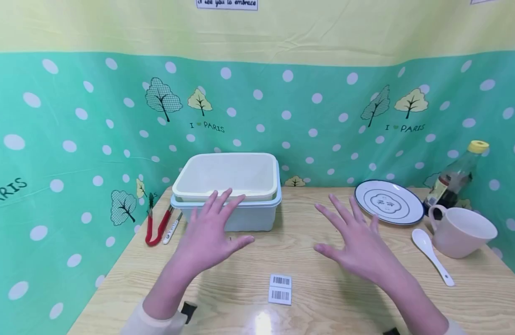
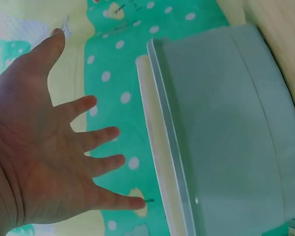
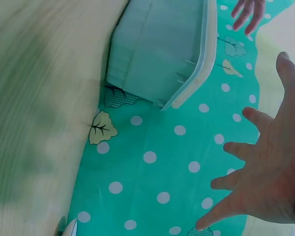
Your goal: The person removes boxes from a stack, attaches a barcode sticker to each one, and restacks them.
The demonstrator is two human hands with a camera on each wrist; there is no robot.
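My left hand point(image 1: 207, 235) hovers with spread fingers in front of a blue plastic bin point(image 1: 236, 218). A white tray point(image 1: 226, 174) sits in the top of that bin. In the left wrist view the left palm point(image 2: 44, 147) faces the bin wall point(image 2: 226, 137), with a gap between them. To the right, my right hand point(image 1: 360, 242) is held above the table, fingers spread and holding nothing. The right wrist view shows this hand point(image 3: 270, 162) apart from the bin point(image 3: 157, 54). The plate point(image 1: 389, 202) lies just beyond it.
Red-handled tongs point(image 1: 157, 232) and a white-handled utensil point(image 1: 172, 230) lie left of the bin. A barcode label point(image 1: 280, 289) lies at the front of the table. On the right are a white spoon point(image 1: 431, 256), a pink mug point(image 1: 463, 235) and a yellow-capped bottle point(image 1: 452, 181).
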